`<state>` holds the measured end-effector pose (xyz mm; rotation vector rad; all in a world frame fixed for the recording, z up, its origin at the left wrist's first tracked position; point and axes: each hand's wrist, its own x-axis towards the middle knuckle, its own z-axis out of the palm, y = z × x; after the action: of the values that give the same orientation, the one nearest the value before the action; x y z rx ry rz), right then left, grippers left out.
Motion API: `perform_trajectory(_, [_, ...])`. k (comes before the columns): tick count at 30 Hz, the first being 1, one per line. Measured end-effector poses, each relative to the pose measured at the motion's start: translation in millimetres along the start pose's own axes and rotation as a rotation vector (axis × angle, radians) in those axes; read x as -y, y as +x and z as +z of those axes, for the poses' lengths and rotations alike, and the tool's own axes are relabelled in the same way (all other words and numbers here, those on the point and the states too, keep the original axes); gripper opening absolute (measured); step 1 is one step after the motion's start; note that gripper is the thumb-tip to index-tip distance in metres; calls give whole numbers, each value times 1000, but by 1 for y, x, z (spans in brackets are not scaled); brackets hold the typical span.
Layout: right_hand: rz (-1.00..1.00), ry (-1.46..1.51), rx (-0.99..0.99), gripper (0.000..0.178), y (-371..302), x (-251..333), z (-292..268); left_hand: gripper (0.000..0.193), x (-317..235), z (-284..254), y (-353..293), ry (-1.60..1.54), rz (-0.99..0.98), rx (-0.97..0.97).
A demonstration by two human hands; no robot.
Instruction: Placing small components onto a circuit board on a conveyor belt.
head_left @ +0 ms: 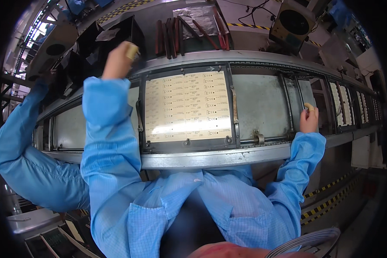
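Frame (pixel 198 145) holds beige panel (pixel 185 105); left hand (pixel 117 61) near bin (pixel 137 36), right hand (pixel 308 121) apart; fingers' (pixel 304 115) grip unclear.

Round-faced box (pixel 291 22), upper right | dark cables (pixel 251 13) nearby | yellow-black floor tape (pixel 320 208)

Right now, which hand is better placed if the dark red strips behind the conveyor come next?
Probably the left hand: it is closer to the dark red strips. The right hand is farther off, right of the framed panel.
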<state>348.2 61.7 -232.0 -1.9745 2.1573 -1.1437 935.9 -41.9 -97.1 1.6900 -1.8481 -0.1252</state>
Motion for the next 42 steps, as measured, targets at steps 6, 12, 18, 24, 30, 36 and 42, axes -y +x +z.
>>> perform_trajectory(6, [-1,136,-24,22,4,41,1,19,-75,65,-107,252,339,511])
perform_trajectory(12, [-262,333,155,21,16,171,15,33,-87,76,-119,282,350,565])
perform_trajectory(18, [-493,430,550,19,7,250,68,42,-57,63,-122,-278,330,245])
perform_trajectory(24, [-574,170,771,22,-4,278,108,21,-34,50,-110,-839,-380,341])
perform_trajectory(30, [-526,123,737,21,-9,280,122,21,-40,53,-117,-409,31,463])
perform_trajectory(36, [-257,295,828,16,20,269,120,26,-28,52,-119,-371,105,590])
perform_trajectory(42, [-26,589,857,17,64,253,135,25,-35,50,-122,-425,50,600])
